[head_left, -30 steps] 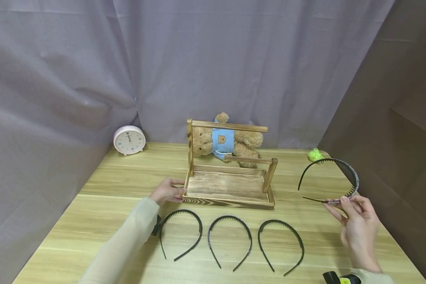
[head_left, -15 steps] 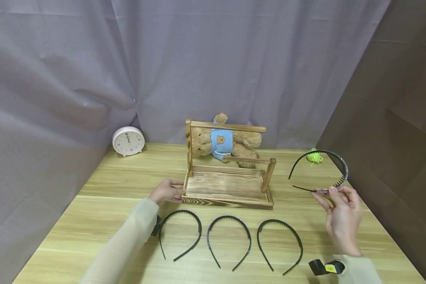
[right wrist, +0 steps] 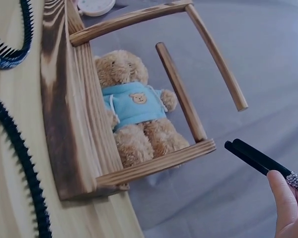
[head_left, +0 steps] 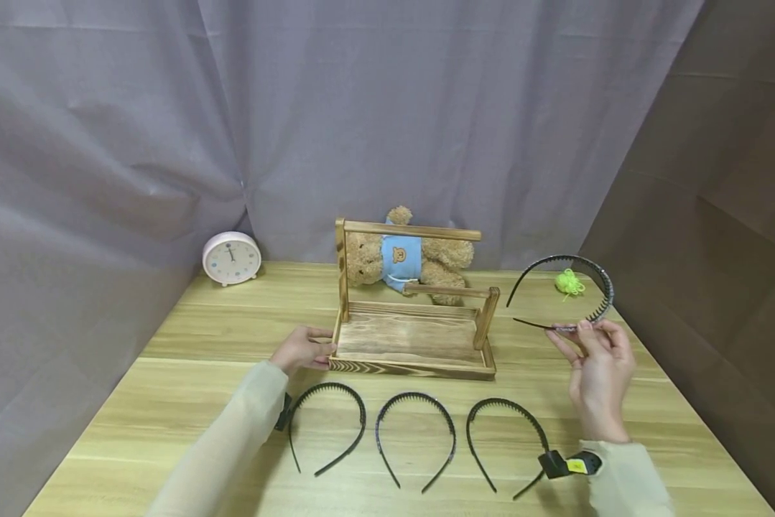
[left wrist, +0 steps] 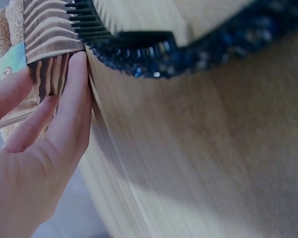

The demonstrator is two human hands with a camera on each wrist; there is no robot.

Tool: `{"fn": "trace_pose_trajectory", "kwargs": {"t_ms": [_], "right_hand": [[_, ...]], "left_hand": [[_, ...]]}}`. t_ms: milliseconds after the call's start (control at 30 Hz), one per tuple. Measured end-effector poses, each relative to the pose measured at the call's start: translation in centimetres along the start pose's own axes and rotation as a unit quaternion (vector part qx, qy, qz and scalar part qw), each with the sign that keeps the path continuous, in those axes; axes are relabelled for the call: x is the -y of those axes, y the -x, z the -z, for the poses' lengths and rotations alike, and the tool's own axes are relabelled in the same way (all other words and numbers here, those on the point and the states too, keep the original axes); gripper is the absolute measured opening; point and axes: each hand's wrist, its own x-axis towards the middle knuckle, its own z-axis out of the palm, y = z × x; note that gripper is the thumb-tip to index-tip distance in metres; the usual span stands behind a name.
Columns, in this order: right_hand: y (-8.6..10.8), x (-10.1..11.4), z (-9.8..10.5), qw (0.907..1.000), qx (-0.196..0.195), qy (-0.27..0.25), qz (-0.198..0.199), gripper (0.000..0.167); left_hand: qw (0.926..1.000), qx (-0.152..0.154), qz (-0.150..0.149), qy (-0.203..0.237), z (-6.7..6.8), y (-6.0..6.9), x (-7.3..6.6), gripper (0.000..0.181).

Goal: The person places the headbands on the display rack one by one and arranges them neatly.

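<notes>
My left hand pinches the left end of a wooden rack, a shallow tray with a tall and a low horizontal bar. In the left wrist view the tray's striped corner lies between thumb and fingers. Raised to the right of the rack, a black toothed headband with glittery trim is pinched by my right hand. Its two black ends point toward the low bar in the right wrist view. Three more headbands lie in front of the rack: left, middle and right.
Behind the rack, a teddy bear in a blue shirt lies on its side. A white clock stands at the back left, and a bright green yarn ball at the back right. Grey curtains surround the wooden table.
My right hand has carried the headband left and farther back, closer to the rack. The left hand stays at the rack's left end, and the three lying headbands keep their places.
</notes>
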Motion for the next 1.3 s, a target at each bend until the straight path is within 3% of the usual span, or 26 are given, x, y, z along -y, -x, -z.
{"fn": "trace_pose_trajectory", "kwargs": {"t_ms": [733,933,1300], "right_hand": [[-1.1,-2.1,-2.9,0.9995,-0.007,0.025,-0.017,0.009],[-1.4,-2.9,-3.3,0.9996,-0.016,0.007,-0.022,0.008],[-1.4,-4.2,-4.2,0.9995,-0.004,0.015,-0.028,0.009]], "left_hand": [[0.9999,-0.009,0.004,0.004,-0.2,0.2,-0.2,0.048],[0.9999,-0.013,0.002,0.005,-0.2,0.1,-0.1,0.048],[0.9999,-0.012,0.000,-0.001,-0.1,0.1,0.0,0.048]]}}
